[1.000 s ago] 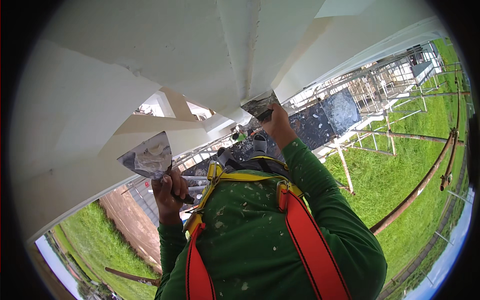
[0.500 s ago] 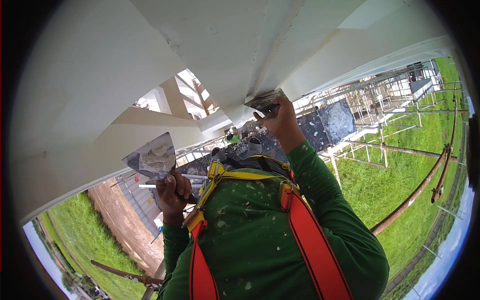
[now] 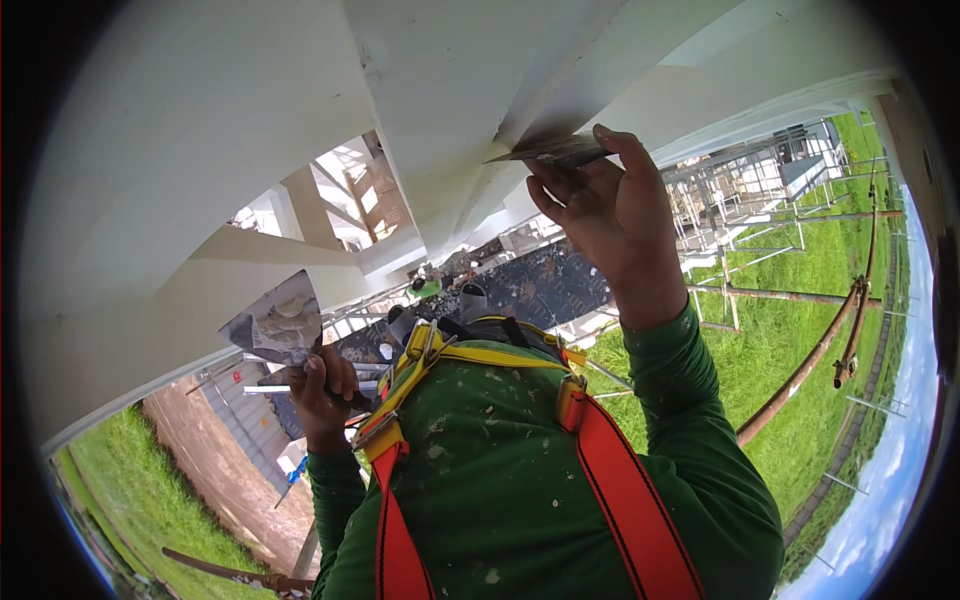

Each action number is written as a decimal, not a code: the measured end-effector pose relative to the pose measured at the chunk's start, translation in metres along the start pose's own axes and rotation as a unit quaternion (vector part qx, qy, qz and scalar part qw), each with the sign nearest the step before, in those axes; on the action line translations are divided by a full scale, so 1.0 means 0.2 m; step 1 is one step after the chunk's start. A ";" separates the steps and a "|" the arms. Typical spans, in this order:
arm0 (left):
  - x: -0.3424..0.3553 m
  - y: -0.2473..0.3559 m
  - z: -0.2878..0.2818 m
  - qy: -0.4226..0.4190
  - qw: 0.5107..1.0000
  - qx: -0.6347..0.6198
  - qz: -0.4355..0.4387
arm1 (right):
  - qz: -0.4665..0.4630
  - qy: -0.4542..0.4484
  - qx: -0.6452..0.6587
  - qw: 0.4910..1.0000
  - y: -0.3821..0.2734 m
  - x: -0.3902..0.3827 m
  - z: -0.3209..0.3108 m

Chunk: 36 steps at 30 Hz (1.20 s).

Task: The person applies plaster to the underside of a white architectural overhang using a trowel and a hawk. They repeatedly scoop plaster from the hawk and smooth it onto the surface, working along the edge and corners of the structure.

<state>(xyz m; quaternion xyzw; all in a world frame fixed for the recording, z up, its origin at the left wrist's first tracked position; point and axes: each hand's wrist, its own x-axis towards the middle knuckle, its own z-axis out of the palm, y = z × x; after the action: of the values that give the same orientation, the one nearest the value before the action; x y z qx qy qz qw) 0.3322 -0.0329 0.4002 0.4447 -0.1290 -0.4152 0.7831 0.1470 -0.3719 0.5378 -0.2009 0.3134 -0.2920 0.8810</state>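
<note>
My left hand (image 3: 322, 396) is closed round the handle of a putty knife (image 3: 268, 330), its wide blade tilted up with a lump of pale filler (image 3: 292, 318) on it. Raised in front of me, my right hand (image 3: 622, 205) grips a second wide scraper blade (image 3: 560, 151). That blade lies against or very near the white wall (image 3: 450, 90), beside a long vertical groove; whether its edge touches, I cannot tell. The right hand's thumb and fingers press on the blade, and its handle is hidden.
Below is a dark scaffold platform (image 3: 550, 285) strewn with debris, where my feet stand. To the right are metal scaffold frames (image 3: 750, 200) and a rusty pipe (image 3: 800, 390) above grass. An opening (image 3: 345, 190) pierces the wall at left. I wear a red and yellow harness (image 3: 630, 480).
My right hand has moved up and to the right with its scraper, whose blade now shows more edge-on. The view has shifted a little; the left hand still holds its loaded putty knife.
</note>
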 end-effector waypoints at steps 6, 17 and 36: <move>0.01 0.02 0.01 -0.019 1.000 0.007 -0.004 | -0.109 0.005 -0.159 0.981 0.17 -0.19 -0.16; -0.02 0.09 0.08 0.033 0.998 0.040 -0.025 | 0.039 0.252 0.080 0.964 0.83 0.37 -0.86; -0.02 0.01 0.07 0.031 0.999 0.023 0.010 | -0.054 0.053 -0.149 0.986 0.57 0.38 -0.85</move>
<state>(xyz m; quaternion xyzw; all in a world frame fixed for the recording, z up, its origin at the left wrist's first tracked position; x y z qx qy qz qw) 0.3231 -0.0384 0.4110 0.4739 -0.1186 -0.3906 0.7803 0.1252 -0.3644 0.3198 -0.3313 0.3882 -0.2994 0.8062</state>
